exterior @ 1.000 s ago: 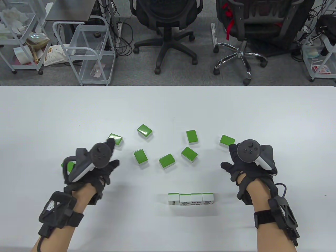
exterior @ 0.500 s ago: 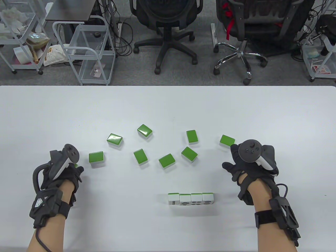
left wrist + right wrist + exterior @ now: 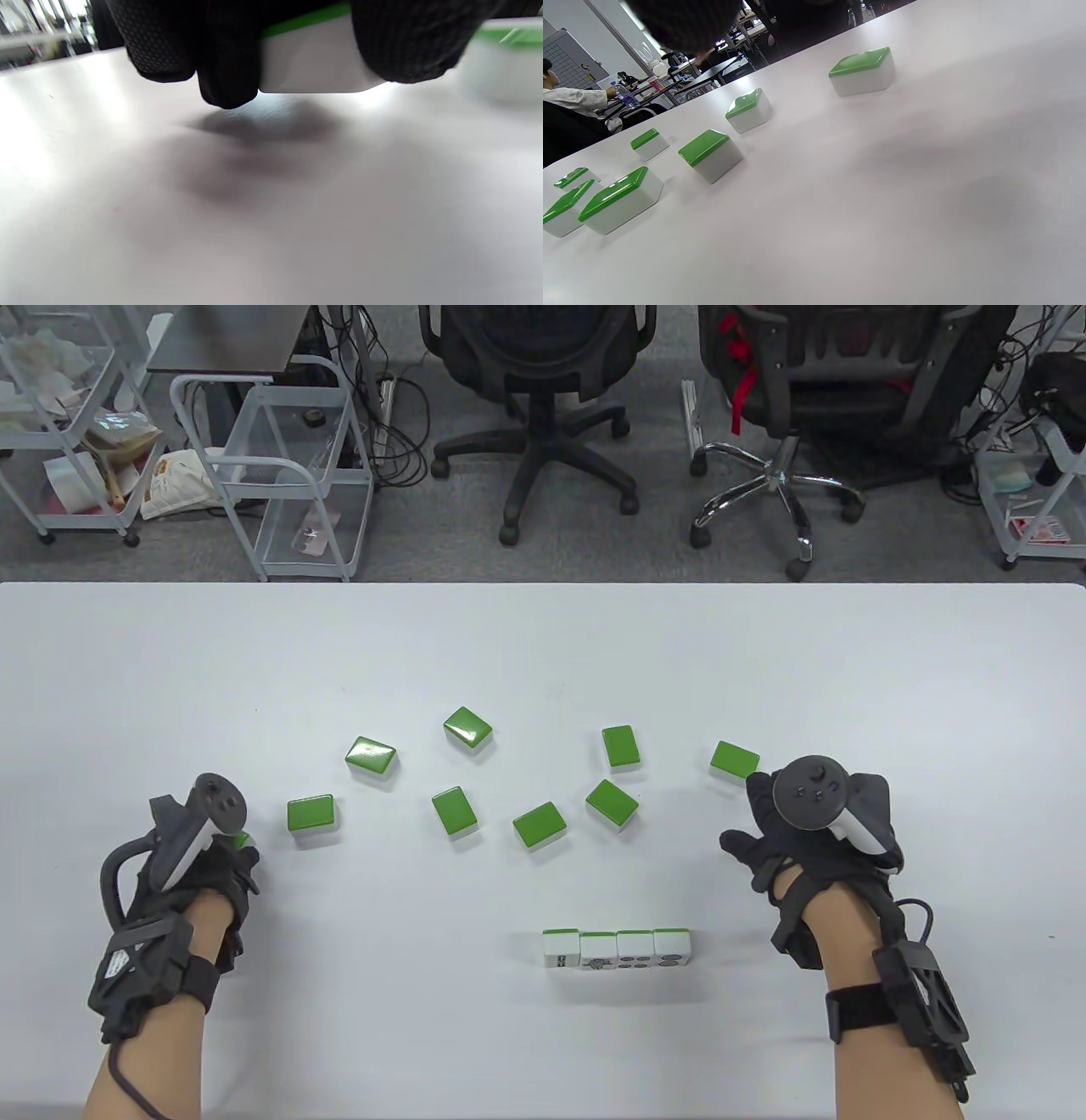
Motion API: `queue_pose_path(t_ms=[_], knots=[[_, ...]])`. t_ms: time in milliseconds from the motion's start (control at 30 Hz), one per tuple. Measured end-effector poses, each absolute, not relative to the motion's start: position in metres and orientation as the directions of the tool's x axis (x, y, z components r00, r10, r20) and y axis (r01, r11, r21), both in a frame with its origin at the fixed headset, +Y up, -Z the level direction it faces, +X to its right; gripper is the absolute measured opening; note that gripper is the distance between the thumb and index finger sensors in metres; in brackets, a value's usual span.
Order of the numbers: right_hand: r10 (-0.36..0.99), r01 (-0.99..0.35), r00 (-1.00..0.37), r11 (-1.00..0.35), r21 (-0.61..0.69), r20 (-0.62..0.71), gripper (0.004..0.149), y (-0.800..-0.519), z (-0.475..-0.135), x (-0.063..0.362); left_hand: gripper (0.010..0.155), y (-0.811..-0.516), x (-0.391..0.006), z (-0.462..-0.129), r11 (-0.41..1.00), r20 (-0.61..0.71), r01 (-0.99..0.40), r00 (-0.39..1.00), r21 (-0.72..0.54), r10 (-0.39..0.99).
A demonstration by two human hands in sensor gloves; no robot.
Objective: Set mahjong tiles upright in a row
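Mahjong tile (image 3: 314,59) is pinched in the left hand (image 3: 191,857) grip, gloved fingers (image 3: 407,38) on both short sides, green back up, just clear of the counter (image 3: 543,645) with its shadow below. Probably held this way so it can be tipped onto an edge at the row. In the table view only a green sliver shows at the fingertips. A flat tile (image 3: 311,814) lies just beside that hand, the next easy pick.

Right hand (image 3: 806,836) holds nothing, fingers loosely spread, near the far-right flat tile (image 3: 735,759); touching or not, can't tell. Likely waiting to steady or take its own tile.

Standing row (image 3: 617,948) of four tiles sits upright near the front edge, faces toward the person, touching side by side, between the hands. Seven more tiles lie flat, green backs up, scattered behind it, well apart from each other. Task looks roughly a third done; the left end of the row is the closer side for the held tile.
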State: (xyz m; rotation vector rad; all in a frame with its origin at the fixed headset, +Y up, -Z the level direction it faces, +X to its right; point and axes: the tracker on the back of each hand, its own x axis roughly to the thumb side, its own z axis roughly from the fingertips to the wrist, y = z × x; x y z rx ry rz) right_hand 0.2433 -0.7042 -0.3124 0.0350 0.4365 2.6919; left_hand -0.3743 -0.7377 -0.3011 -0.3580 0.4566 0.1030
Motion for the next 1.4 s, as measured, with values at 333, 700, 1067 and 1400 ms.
queue_pose_path(t_ms=[333,700,1067,1400], knots=[[0.401,-0.396,-0.915,-0.862,0.316,-0.052,0.083,-0.705,-0.310,0.244,0.077,-0.713,-0.252,-0.272,0.755,-0.021,-0.325,0.924,-0.570,0.382],[0.427,-0.422,-0.902,-0.844,0.331,-0.059,0.083,-0.703,-0.308,0.247,0.076,-0.729,-0.134,-0.263,0.675,0.193,-0.145,0.896,-0.723,0.399],[0.451,-0.442,-0.891,-0.826,0.349,-0.062,0.083,-0.704,-0.307,0.249,0.071,-0.744,-0.109,-0.257,0.725,0.270,-0.084,0.894,-0.684,0.358],[0.465,-0.454,-0.883,-0.814,0.362,-0.062,0.083,-0.703,-0.306,0.250,0.065,-0.746,-0.113,-0.264,0.738,0.258,-0.152,0.875,-0.658,0.410]])
